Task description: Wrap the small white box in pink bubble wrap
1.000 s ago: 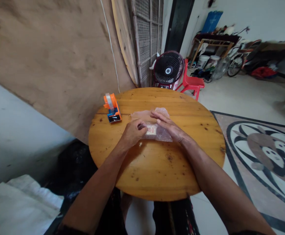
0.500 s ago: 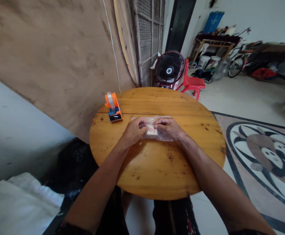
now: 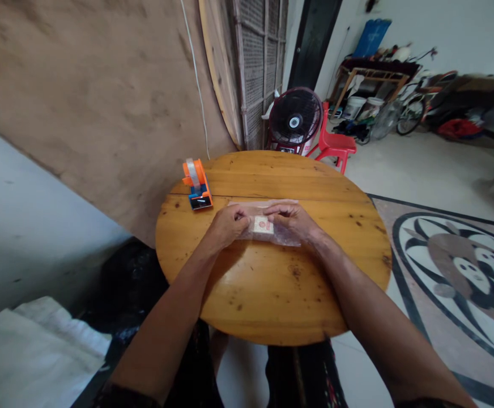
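Observation:
A small pale box with red print (image 3: 263, 225) lies on a clear plastic sheet (image 3: 287, 237) spread across the wooden table. My left hand (image 3: 229, 225) is at the box's left, its thumb and fingers pinched together on the plastic. On the other side, my right hand (image 3: 293, 220) is closed with thumb and fingertips at the sheet beside the box's upper right corner. The fingers partly cover the sheet. An orange and blue tape dispenser (image 3: 198, 184) with a roll of clear tape stands beyond my left hand.
The round wooden table (image 3: 272, 300) stands close to a brown board (image 3: 102, 102) on the left. Behind it are a fan (image 3: 294, 120) and a red chair (image 3: 336, 144). A white sack (image 3: 38, 357) and black plastic (image 3: 128, 277) lie at lower left.
My left hand has drawn slightly left and my fingers have come off the box's face, so more of its red print shows. The box stays in place.

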{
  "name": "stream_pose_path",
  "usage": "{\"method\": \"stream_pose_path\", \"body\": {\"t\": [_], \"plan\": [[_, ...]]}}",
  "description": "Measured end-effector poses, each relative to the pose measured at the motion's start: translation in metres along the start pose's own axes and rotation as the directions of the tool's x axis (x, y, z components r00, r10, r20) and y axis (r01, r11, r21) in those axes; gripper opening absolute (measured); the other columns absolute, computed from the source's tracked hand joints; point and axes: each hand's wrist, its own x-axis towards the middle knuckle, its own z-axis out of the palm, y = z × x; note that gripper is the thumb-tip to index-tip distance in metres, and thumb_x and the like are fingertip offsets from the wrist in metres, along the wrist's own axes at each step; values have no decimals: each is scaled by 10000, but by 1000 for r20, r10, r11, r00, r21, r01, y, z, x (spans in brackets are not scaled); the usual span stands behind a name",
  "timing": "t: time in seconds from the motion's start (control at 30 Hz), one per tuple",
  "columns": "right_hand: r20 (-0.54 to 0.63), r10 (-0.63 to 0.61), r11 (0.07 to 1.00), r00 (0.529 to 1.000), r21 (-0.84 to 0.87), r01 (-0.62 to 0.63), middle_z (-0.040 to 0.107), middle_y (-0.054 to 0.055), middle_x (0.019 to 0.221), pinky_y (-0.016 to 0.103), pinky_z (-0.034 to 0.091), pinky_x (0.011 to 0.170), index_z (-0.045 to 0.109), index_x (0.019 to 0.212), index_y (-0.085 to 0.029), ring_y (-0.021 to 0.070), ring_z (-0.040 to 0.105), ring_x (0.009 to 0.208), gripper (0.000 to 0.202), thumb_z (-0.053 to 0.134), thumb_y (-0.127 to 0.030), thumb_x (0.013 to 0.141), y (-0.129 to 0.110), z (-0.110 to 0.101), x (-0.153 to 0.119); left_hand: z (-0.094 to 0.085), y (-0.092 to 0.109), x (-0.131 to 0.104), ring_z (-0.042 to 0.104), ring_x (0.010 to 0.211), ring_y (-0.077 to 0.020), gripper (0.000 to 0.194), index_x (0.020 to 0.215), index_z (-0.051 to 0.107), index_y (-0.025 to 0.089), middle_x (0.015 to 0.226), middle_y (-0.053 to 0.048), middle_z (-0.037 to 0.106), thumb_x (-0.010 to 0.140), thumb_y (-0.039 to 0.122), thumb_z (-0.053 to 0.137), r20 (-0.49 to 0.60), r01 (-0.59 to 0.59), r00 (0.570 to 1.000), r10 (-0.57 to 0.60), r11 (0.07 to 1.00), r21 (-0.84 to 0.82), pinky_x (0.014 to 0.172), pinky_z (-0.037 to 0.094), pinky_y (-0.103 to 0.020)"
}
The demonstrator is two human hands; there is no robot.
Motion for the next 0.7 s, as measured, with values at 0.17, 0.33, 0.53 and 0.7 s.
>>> {"method": "stream_pose_path", "body": {"t": [0.17,0.33,0.53,0.7], "plan": [[70,-15,999,997,-31,17,693,57,1094,320,499,788,731,1055,-227,184,635,916,385,735,-416,720,2,-4,0,-3,-8,0,479,599,-123,83,734,594,166,649,21,551,707,212,531,32,-15,999,15,1000,2,543,337,-227],[81,-69,993,994,-88,77,667,68,1201,372,477,903,715,1106,-243,214,616,1048,381,708,-406,762,6,-4,1,-5,-12,1,467,584,-124,134,775,620,168,630,18,549,720,240,521,69,10,998,-13,999,38,534,323,-225],[109,-123,976,986,-167,140,679,68,1177,386,453,949,735,1060,-227,220,623,1047,303,659,-367,802,6,-3,2,-2,-16,2,504,656,-145,158,773,632,174,721,-8,605,747,286,523,47,-58,998,52,988,146,580,346,-239],[113,-138,960,984,-231,161,668,81,1191,375,459,919,731,1080,-202,221,624,1028,307,595,-283,816,6,-1,3,2,-10,-2,504,648,-149,145,755,617,177,698,-8,602,761,289,526,18,-33,999,29,964,262,586,315,-250]]}}
